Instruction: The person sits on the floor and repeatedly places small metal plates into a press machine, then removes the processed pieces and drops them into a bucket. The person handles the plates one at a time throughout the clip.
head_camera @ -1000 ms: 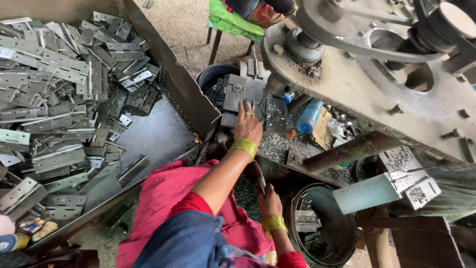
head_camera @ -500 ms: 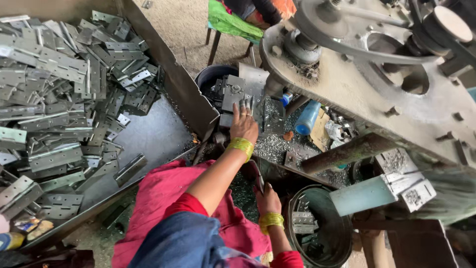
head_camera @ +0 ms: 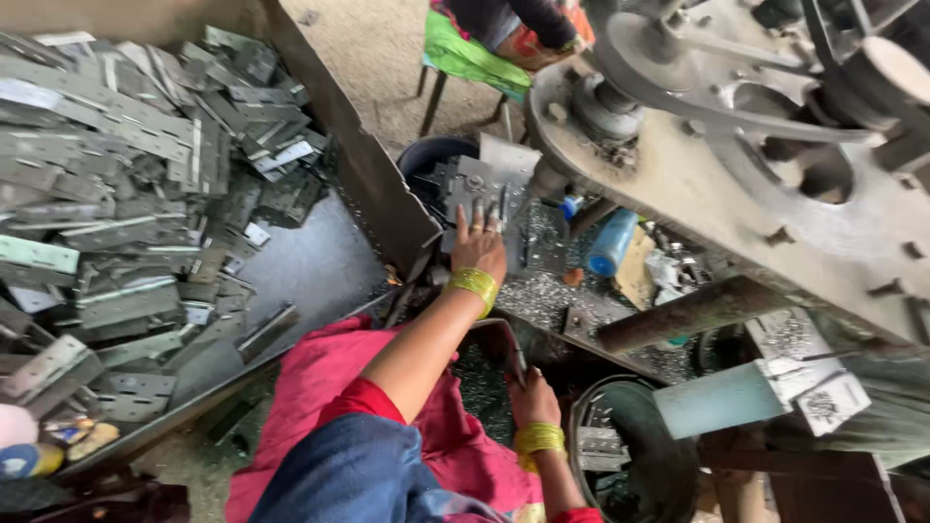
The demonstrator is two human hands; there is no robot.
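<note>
Steel dominates the view: a heavy grey press machine (head_camera: 736, 184) with a big wheel fills the right side, and a wide metal tray (head_camera: 320, 261) heaped with flat hinges (head_camera: 107, 174) fills the left. Between them, at the foot of the machine, sits a small stack of dark metal plates (head_camera: 470, 189) beside a dark bucket (head_camera: 426, 155). The left hand (head_camera: 478, 247) is stretched forward with its fingers (head_camera: 463, 219) spread flat on that stack, palm down, touching the top plate rather than gripping it. The plates lie straight ahead of this hand, away from the body, their long sides running roughly along the line of the forearm. The right hand (head_camera: 533, 399) is low and close to the lap, well apart from the stack, so the left hand is clearly the nearer one. It looks curled around something near a thin dark bar (head_camera: 513, 353), but whether it truly grips it cannot be told. Yellow bangles (head_camera: 474, 285) ring the left wrist. A blue bottle (head_camera: 610, 244) lies just right of the stack among metal shavings. Someone else sits on a green stool (head_camera: 465, 56) at the top.
</note>
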